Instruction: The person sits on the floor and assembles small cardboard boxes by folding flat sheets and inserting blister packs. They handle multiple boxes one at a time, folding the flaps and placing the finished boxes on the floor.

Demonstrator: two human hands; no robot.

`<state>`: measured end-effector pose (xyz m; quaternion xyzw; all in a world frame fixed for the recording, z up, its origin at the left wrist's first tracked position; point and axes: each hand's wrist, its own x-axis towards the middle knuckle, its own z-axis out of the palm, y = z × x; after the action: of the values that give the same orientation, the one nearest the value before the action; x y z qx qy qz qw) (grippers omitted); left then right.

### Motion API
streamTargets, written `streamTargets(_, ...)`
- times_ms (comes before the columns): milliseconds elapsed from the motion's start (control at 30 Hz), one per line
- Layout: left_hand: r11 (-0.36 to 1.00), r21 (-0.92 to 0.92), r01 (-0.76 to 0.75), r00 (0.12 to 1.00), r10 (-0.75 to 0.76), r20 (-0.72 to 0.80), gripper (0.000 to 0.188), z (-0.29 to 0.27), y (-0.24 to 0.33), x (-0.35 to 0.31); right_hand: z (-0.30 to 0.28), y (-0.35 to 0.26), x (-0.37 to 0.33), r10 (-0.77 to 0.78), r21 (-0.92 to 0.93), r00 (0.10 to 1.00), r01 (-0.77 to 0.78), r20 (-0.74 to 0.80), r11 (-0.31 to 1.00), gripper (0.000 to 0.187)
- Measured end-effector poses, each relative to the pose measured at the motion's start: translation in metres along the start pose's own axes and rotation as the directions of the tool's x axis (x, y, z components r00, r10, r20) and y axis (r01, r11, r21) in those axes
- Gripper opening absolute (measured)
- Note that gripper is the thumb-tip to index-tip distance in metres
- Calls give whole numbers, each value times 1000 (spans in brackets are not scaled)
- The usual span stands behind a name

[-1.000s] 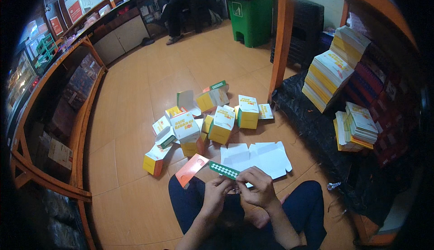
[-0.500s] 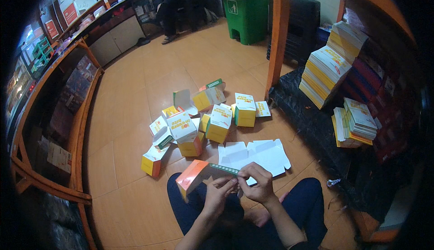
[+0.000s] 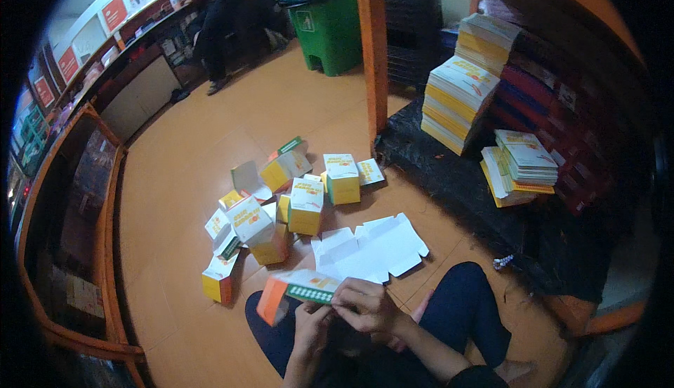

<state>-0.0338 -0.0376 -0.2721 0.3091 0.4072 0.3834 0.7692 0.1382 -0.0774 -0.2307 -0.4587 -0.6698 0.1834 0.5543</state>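
Note:
Between my two hands is a small cardboard box (image 3: pixel 309 292), partly folded, with an orange end, a green dotted strip and a white printed face. My left hand (image 3: pixel 311 328) grips its lower edge from below, fingers closed. My right hand (image 3: pixel 365 307) pinches the right end of the green strip; the fingers hide that corner. Just beyond my hands an unfolded white carton blank (image 3: pixel 372 251) lies flat on the floor. Left of it sits a loose pile of folded white, yellow and orange boxes (image 3: pixel 254 221), some with flaps standing out.
Tall stacks of flat cartons (image 3: pixel 460 97) and a smaller stack (image 3: pixel 526 160) rest on a black-covered low platform (image 3: pixel 421 156) at right, beside an orange post (image 3: pixel 372 51). A green bin (image 3: pixel 326 34) stands behind. An orange-framed shelf (image 3: pixel 111 248) runs along the left. Another person (image 3: pixel 214 23) stands at the far counter.
The box in my hands has turned, so its green strip and white face now show more. My view has swung to the right, shifting the surroundings leftward.

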Motion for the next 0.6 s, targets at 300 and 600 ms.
streamTargets(300,974,-186,128,988,-109,107,30,-8,8,-2,-14,0,6,-195,-203,975,213,102,956,18)
streamTargets(600,980,-129,152,987,-145,63,32,14,22,-14,-28,6,12,-221,-227,943,278,249,933,16)
